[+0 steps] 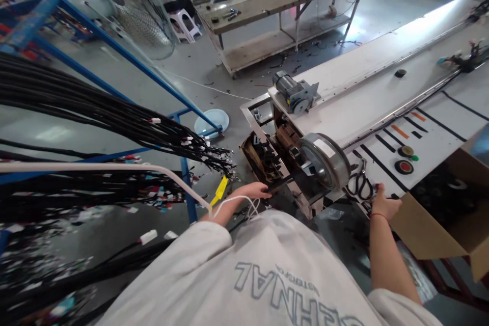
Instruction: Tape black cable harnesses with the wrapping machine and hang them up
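Note:
My left hand (256, 190) reaches the end of the machine frame, its fingers closed at the end of a dark bar (281, 183). What exactly lies in that grip is unclear. Close by is a large metal wheel (324, 160) at the end of the long white work table (367, 107). My right hand (385, 206) is at the table's near edge, beside black-handled scissors (361, 183) that lie on it. Its fingers are partly bent, with a small dark reddish thing at the tips that I cannot make out.
A cardboard box (428, 234) with black rolls stands at the right. Tape rolls (404, 166) and strips lie on the table. A motor (294, 91) sits at its end. On my left, bundled black cables (114, 112) hang over a blue rack (153, 76). A workbench (260, 15) stands behind.

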Tool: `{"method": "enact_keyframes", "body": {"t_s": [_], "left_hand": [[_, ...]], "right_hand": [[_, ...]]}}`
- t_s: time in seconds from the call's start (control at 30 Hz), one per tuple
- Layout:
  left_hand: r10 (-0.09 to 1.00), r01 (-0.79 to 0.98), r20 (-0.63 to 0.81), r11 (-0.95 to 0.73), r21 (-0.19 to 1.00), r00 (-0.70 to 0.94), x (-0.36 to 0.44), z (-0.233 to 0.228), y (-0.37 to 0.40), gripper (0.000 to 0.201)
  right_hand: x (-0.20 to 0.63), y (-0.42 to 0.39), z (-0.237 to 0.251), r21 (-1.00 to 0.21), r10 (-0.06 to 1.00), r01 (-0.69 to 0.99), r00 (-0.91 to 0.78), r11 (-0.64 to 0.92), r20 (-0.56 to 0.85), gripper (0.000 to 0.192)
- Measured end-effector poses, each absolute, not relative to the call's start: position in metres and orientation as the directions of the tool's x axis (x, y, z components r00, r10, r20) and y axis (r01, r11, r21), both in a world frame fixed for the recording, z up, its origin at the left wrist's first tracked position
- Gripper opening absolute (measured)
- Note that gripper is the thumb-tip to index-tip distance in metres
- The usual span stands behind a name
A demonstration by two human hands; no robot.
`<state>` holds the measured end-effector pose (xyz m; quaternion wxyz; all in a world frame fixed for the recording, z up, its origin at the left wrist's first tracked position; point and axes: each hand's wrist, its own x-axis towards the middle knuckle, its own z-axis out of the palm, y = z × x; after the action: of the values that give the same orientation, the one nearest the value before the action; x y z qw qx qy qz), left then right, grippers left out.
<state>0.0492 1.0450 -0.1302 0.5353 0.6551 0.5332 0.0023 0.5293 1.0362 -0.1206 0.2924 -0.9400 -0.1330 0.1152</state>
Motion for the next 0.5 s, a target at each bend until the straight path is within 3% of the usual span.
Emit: {"method": "enact_keyframes", "body": {"t_s": [0.17,0.33,0.5], "left_hand": [[0.799,0.613,-0.412,0.070,0.787,0.437,0.041,-0.120,1.006,0.041],[0.893,0.615,-0.337,0.090,0.783,0.298,0.064,-0.112,0.988,0.039],[0.918,0.587,-0.260,0.038,0.809,0.299,0.087,-0.101,1.000,0.036]], "right_hand": [[0.528,1.037,-0.118,-0.593,0.313,0.168,0.938,-0.787,-0.150,0.066],[0.531,1.036,-0.123,-0.611,0.318,0.181,0.940,-0.771,-0.123,0.065],[0.531,1.035,-0.122,-0.622,0.324,0.178,0.938,-0.762,-0.128,0.065]]}}
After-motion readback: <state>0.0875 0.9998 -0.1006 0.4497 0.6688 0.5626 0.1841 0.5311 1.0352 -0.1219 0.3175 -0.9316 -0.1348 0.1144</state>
